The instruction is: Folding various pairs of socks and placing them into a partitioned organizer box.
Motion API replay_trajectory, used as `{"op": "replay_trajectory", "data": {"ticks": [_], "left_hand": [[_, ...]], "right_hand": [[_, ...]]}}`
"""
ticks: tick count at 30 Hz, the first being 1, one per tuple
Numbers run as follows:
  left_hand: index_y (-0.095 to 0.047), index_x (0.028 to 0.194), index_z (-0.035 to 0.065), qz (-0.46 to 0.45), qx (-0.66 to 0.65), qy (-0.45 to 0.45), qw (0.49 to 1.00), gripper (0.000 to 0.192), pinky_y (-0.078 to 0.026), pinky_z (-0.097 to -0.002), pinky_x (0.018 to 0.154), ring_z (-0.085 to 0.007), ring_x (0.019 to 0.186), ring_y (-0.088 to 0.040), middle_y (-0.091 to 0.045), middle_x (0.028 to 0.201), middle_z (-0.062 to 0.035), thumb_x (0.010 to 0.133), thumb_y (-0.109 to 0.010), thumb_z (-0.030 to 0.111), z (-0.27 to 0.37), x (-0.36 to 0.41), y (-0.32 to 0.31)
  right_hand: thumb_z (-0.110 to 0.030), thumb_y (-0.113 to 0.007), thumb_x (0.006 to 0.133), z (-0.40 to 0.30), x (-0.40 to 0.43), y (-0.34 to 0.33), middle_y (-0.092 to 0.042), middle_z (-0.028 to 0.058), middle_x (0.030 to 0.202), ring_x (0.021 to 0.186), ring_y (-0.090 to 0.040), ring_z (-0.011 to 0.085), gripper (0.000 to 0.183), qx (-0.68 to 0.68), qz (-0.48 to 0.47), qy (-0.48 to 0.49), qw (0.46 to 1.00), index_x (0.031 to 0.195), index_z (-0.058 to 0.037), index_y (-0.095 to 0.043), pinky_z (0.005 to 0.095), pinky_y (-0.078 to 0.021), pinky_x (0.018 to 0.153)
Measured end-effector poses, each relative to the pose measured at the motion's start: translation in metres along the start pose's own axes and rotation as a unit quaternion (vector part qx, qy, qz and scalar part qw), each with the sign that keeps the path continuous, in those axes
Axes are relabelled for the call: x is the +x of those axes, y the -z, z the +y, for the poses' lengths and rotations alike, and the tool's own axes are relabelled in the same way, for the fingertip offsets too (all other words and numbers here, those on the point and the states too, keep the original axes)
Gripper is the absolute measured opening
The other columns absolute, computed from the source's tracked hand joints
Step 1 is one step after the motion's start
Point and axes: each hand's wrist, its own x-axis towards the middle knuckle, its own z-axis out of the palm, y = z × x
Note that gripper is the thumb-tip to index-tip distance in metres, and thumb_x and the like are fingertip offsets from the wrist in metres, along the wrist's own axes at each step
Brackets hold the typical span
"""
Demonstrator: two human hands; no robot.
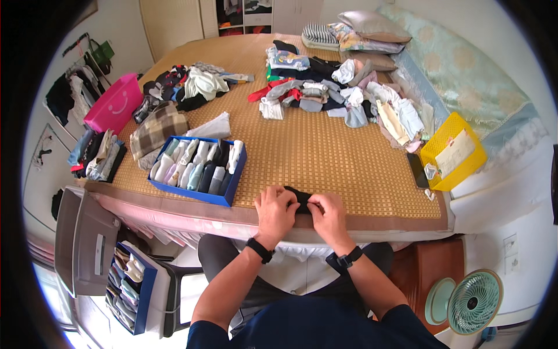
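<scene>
A small black cloth item, perhaps a sock point(301, 201), lies at the near edge of the woven bed mat point(287, 152). My left hand point(275, 213) pinches its left side between thumb and fingers. On its right side, the fingertips of my right hand point(328, 214) grip the same cloth. Its lower part is partly hidden by the hands. To the left stands a blue box point(192, 194) with rolled or folded socks upright in rows. Beyond my hands lies a heap of loose socks and small garments point(311, 94).
A yellow plastic basket point(473, 163) and a black phone point(417, 171) lie at the right. Clothes point(202, 85) and a pink bin point(115, 104) are at the left. Another blue box of cloth items point(146, 301) stands lower left, beside a grey bin point(93, 244). A fan point(474, 302) stands lower right.
</scene>
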Motion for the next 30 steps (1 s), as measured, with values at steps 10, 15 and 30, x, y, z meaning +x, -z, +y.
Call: {"op": "replay_trajectory", "data": {"ticks": [10,15,30], "left_hand": [[-0.086,0.098,0.0170,-0.013,0.019,-0.075,0.997,0.014,-0.043,-0.0483,0.103,-0.0319,0.122,-0.060,-0.067,0.126,-0.0093,0.085,-0.087,0.020,-0.011,0.000,0.002],[-0.085,0.104,0.0136,-0.044,0.007,-0.092,0.995,0.024,-0.041,-0.0516,0.113,-0.0380,0.135,-0.054,-0.062,0.141,-0.0159,0.085,-0.090,0.027,-0.003,0.001,0.015],[-0.082,0.112,0.0124,-0.096,0.062,0.069,0.991,0.035,-0.039,-0.0537,0.113,-0.0376,0.133,-0.054,-0.064,0.136,-0.0149,0.087,-0.089,0.035,-0.005,0.021,0.006]], "right_hand": [[-0.009,-0.085,0.085,-0.009,0.003,0.028,-0.079,0.0051,0.109,0.115,-0.068,0.0304,0.028,-0.072,-0.073,0.228,0.968,0.111,-0.0092,-0.075,0.0450,-0.0541,0.100],[-0.010,-0.084,0.087,0.006,0.005,0.026,-0.079,0.0061,0.105,0.110,-0.068,0.0308,0.023,-0.074,-0.067,0.188,0.977,0.108,-0.0090,-0.076,0.0444,-0.0547,0.095],[-0.014,-0.085,0.086,0.024,0.028,0.000,-0.074,0.0114,0.102,0.102,-0.065,0.0362,0.013,-0.084,-0.049,-0.005,0.995,0.097,-0.0087,-0.080,0.0470,-0.0488,0.097]]}}
